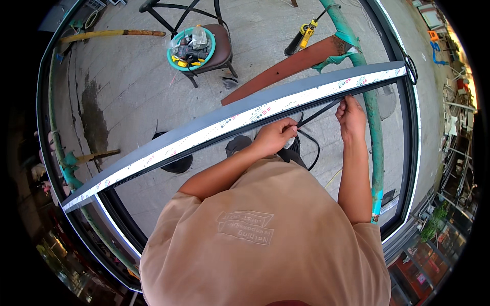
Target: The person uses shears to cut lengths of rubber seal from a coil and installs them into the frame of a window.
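A long metal frame bar (pixel 245 113), grey with printed white protective film, crosses in front of me from lower left to upper right. My left hand (pixel 275 136) is closed with the fingertips together on a black rubber strip (pixel 320 110), just under the bar. Farther right, my right hand (pixel 352 117) pinches the same strip close to the bar's near edge. Between the hands the strip runs fairly straight. Its slack (pixel 317 148) loops down beside my left hand toward my body, where part of it is hidden.
Dark side rails (pixel 407 109) of the frame stand at both sides. Green pipes (pixel 375 148) pass under it. Beyond the bar are a rusty brown board (pixel 286 69), a yellow-and-black caulking gun (pixel 302 38) and a chair (pixel 220 43) bearing a turquoise basin (pixel 172 60) of tools.
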{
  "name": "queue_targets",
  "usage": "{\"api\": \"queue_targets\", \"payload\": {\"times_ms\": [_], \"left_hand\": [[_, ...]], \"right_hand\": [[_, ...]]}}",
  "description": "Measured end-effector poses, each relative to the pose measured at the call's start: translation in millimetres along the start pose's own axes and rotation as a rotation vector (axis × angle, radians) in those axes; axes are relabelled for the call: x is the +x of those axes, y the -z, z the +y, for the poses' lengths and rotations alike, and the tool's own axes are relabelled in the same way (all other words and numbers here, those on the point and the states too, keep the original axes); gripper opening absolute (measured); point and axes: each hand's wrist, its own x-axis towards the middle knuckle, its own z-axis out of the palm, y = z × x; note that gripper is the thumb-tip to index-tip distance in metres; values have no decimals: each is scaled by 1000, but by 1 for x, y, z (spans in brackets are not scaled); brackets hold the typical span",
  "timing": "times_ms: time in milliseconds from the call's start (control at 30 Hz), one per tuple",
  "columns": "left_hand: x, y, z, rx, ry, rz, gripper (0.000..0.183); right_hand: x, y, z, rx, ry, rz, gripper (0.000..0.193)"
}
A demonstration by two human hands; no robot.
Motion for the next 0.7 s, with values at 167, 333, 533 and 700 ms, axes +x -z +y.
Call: {"api": "queue_targets", "payload": {"times_ms": [167, 333, 533, 700], "left_hand": [[-1, 11, -8, 311, -68, -28, 26], [-2, 28, -30, 507, -77, -97, 26], [-11, 39, -31, 379, 32, -70, 27], [-19, 52, -28, 311, 14, -53, 29]], "right_hand": [[1, -5, 3, -44, 14, 23, 16], [0, -5, 4, -22, 18, 37, 19], [2, 4, 8, -42, 18, 35, 22], [-11, -13, 4, -117, 2, -16, 28]]}}
